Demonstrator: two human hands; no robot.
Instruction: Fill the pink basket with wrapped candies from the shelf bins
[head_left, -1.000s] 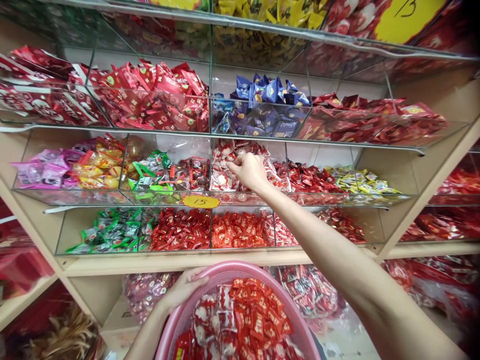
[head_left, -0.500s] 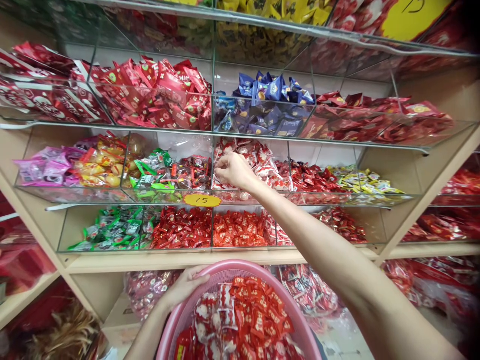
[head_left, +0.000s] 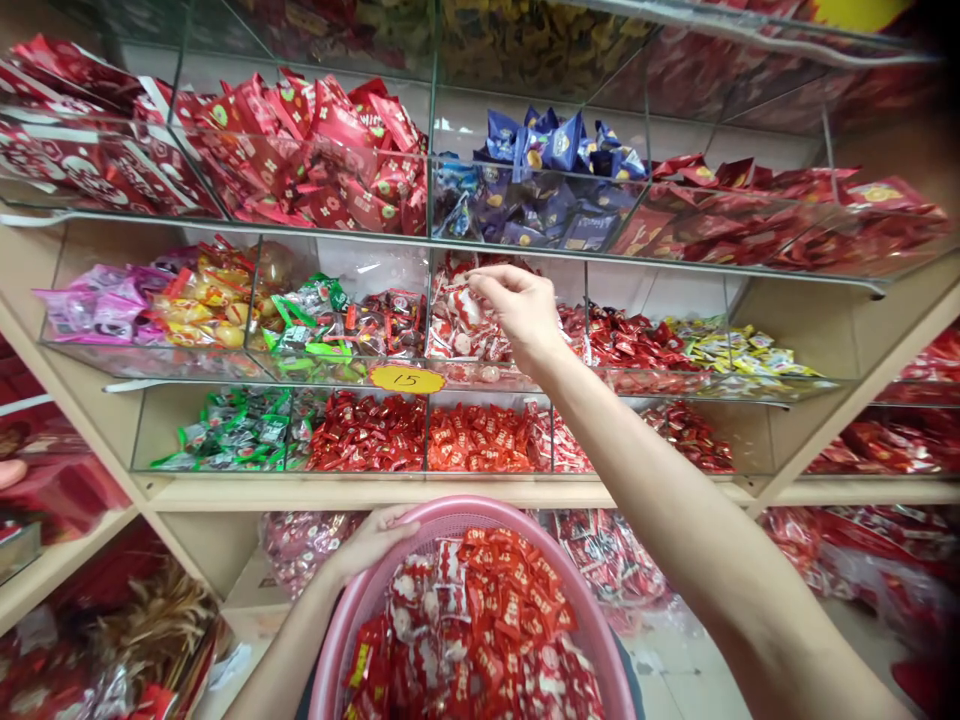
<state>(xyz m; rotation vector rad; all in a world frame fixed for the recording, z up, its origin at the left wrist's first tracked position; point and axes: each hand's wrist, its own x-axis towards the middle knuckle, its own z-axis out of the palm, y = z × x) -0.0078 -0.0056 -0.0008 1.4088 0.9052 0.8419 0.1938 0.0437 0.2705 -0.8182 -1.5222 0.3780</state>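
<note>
My left hand [head_left: 377, 542] grips the left side of the rim of a pink plastic basket [head_left: 335, 640]. Inside lie red wrapped candies [head_left: 517, 590] and red-and-white ones [head_left: 412, 600]. Reaching into the middle shelf, my right hand [head_left: 519, 305] has thumb and fingers pinched together. A red-and-white wrapped candy [head_left: 466, 308] appears to hang from those fingertips, just above the pile of similar candies [head_left: 461, 345] in its clear compartment. Part of that pile is hidden behind the hand.
Clear dividers and front panels edge every compartment. Blue packets [head_left: 555, 145] fill the shelf above; red candies [head_left: 480, 435] lie below. A yellow price tag [head_left: 407, 379] marked 15 hangs on the middle shelf edge. Bagged candies [head_left: 600, 550] sit behind the basket.
My right hand has risen from the candy pile and shifted right, fingers pinched, with a candy apparently lifted. The view has tilted slightly down. My left hand stays on the basket rim.
</note>
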